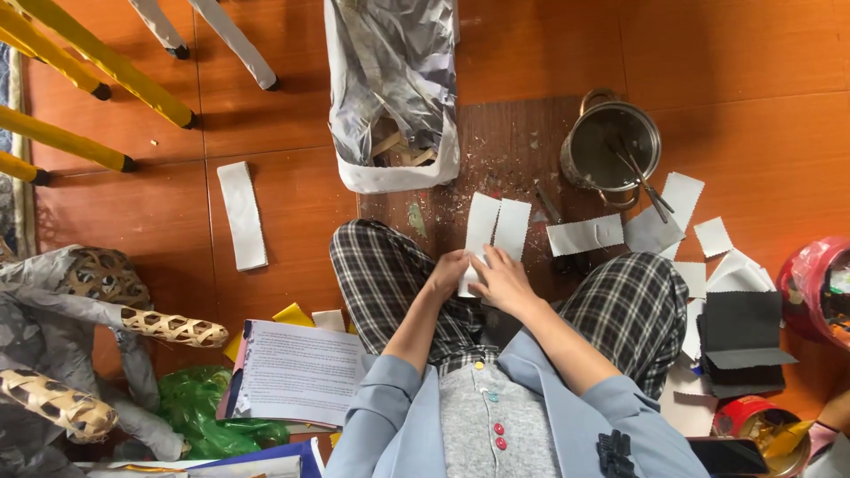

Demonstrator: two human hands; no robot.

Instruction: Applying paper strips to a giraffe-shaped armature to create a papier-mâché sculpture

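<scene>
I sit cross-legged on an orange floor and look down at my lap. My left hand (pixel 447 273) and my right hand (pixel 501 280) together grip the near end of two white paper strips (pixel 496 230) that lie side by side and point away from me. The strips rest over a worn wooden board (pixel 505 146). My plaid trouser legs lie on both sides of the hands.
A metal pot (pixel 613 146) with thin tools stands at the far right. A crumpled sack (pixel 390 88) lies ahead. Loose white paper pieces (pixel 584 235), a long strip (pixel 242 214), black sheets (pixel 742 336), an open booklet (pixel 297 372), woven bamboo frames (pixel 168 327), yellow legs (pixel 97 57).
</scene>
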